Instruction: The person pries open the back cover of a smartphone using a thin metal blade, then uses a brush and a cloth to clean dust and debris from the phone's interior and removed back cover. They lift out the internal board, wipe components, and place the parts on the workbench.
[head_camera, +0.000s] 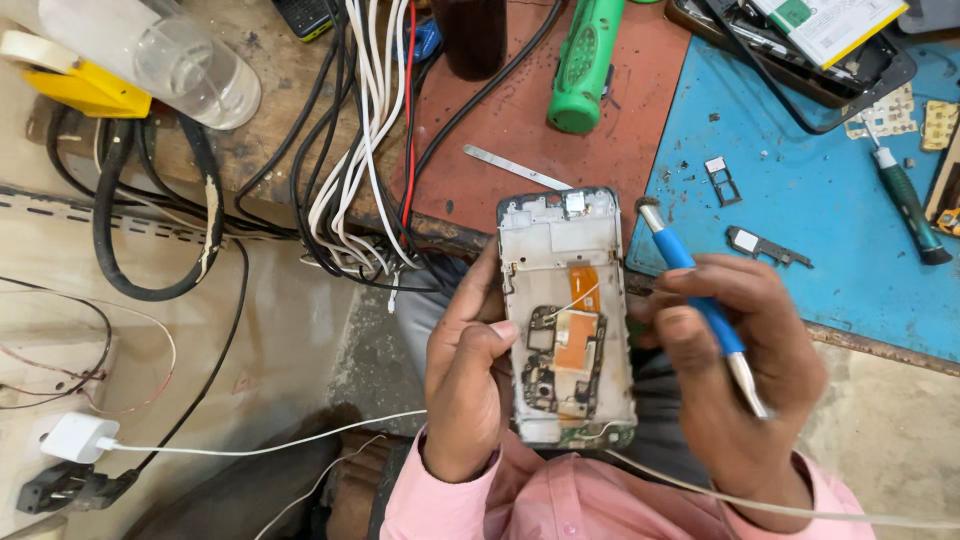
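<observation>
My left hand (465, 385) grips an opened phone (565, 315) by its left edge, thumb resting on the frame. The phone's back is off, showing a white inner frame, an orange flex cable and a dark circuit board. My right hand (735, 375) steadies the phone's right edge with its fingertips and holds a blue-handled tool (700, 300) that slants up to the left, its metal end toward my wrist. Both hands hover over my lap, just in front of the bench edge.
A blue mat (830, 210) holds small phone parts, a green-handled screwdriver (905, 200) and another opened phone (800, 45). A green tool (585, 60), metal strip (515, 166), clear bottle (170, 55) and several tangled cables (350, 150) lie on the bench. A white charger (78, 437) sits lower left.
</observation>
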